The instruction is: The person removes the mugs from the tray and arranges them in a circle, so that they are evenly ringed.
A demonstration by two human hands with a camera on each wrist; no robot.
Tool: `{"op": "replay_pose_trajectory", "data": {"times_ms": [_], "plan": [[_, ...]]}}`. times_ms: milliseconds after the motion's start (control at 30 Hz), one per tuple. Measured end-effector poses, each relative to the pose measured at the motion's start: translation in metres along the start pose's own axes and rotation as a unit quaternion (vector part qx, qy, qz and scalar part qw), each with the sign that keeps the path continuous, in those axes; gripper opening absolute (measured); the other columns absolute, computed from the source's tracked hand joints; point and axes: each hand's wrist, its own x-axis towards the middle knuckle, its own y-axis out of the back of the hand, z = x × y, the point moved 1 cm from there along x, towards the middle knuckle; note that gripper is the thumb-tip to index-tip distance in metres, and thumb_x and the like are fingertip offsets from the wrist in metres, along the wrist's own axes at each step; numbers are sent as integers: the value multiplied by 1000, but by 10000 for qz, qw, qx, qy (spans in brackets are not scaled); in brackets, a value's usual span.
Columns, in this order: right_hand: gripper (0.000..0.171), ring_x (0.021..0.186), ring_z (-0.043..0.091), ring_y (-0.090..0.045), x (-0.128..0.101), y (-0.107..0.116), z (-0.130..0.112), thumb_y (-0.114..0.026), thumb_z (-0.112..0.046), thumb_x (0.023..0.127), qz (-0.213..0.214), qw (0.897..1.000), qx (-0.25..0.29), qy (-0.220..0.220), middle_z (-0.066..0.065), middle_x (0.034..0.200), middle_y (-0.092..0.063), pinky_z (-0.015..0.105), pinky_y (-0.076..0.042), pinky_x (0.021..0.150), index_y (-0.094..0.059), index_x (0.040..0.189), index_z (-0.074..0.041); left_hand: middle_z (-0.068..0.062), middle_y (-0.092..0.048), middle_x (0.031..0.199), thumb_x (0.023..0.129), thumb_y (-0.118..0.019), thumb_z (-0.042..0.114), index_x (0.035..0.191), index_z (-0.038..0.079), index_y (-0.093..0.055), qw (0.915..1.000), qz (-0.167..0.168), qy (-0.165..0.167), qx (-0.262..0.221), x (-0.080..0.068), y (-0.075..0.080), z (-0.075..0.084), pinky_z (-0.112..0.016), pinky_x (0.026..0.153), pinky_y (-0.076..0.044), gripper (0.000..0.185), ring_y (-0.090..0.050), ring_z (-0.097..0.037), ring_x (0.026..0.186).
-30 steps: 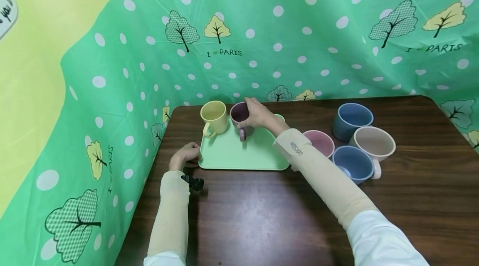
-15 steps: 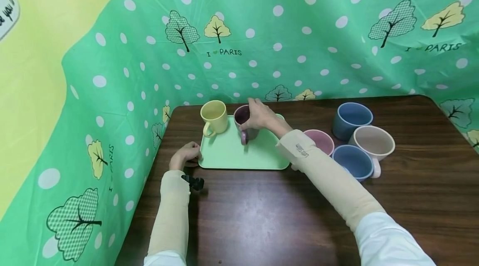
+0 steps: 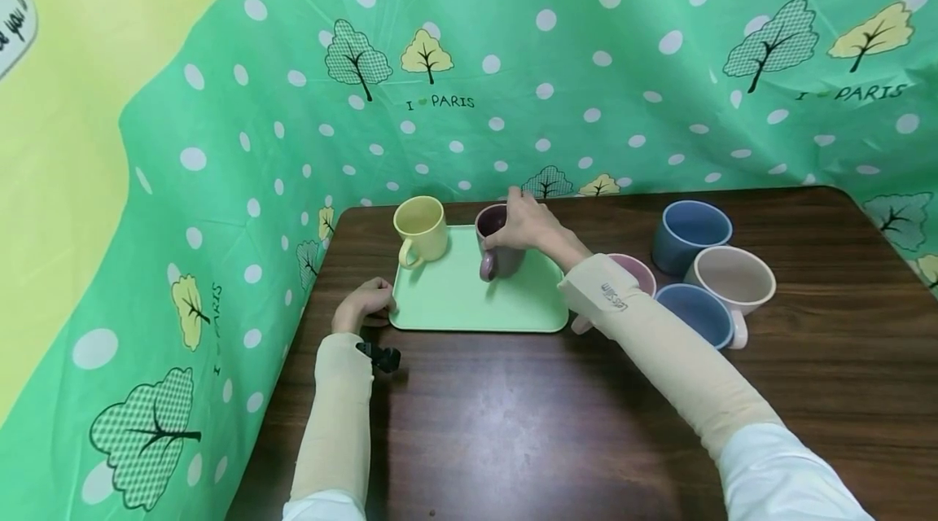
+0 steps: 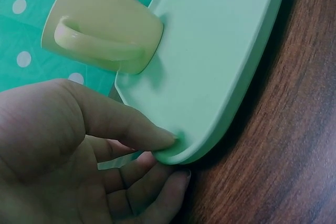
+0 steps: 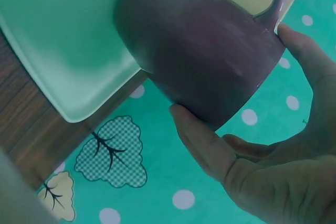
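Purple mug (image 3: 500,251) upright on green tray (image 3: 469,305), far-right part, handle toward person; right hand (image 3: 529,225) grips rim from behind and above, directly over mug; yellow mug (image 3: 421,229) apart at tray's far-left corner; left hand (image 3: 361,303) at tray's near-left corner.
Left wrist: left hand (image 4: 79,156) pinches tray (image 4: 210,66) corner, thumb above, fingers beneath.
Right wrist: right hand (image 5: 273,171) curled round purple mug (image 5: 199,56) wall; mug over tray (image 5: 63,45) edge; contact with tray unclear.
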Motion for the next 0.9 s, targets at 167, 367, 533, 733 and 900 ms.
{"op": "replay_pose_trajectory", "data": {"times_ms": [167,367,533,733,900], "plan": [[94,105,38,-53,-3,7,5,-80,-49,68,66,9999,-50,-123,21,121,-46,48,-49,87,-31,133,-1,-11,-48,97,82,-52,1,110,3,-45,10000,8,-4,12,0,-1,0,-32,69,-51,29,-50,-22,76],[94,102,37,-53,-7,20,7,-79,-50,68,170,9997,-69,-180,22,119,-46,48,-49,86,-32,131,1,-11,-48,95,82,-52,1,112,2,-45,10000,2,-1,30,1,-1,1,-33,69,-51,31,-51,-22,75],[93,102,35,-52,-9,33,8,-79,-51,66,259,9994,-65,-219,21,116,-47,47,-49,85,-34,129,1,-12,-48,96,82,-52,1,113,2,-45,10000,-14,19,47,2,0,1,-33,70,-51,32,-50,-22,76],[90,98,36,-53,-12,44,14,-79,-51,66,271,9989,-192,-333,21,114,-47,47,-49,83,-35,126,1,-11,-48,95,82,-52,1,112,3,-45,10000,0,23,49,3,1,1,-32,68,-50,31,-50,-21,75],[93,96,37,-53,-16,52,23,-78,-51,67,257,9987,-137,-415,21,114,-46,47,-49,81,-31,128,1,-11,-48,94,81,-53,1,111,2,-45,10000,-21,19,22,4,1,1,-32,67,-50,30,-50,-21,74]]}}
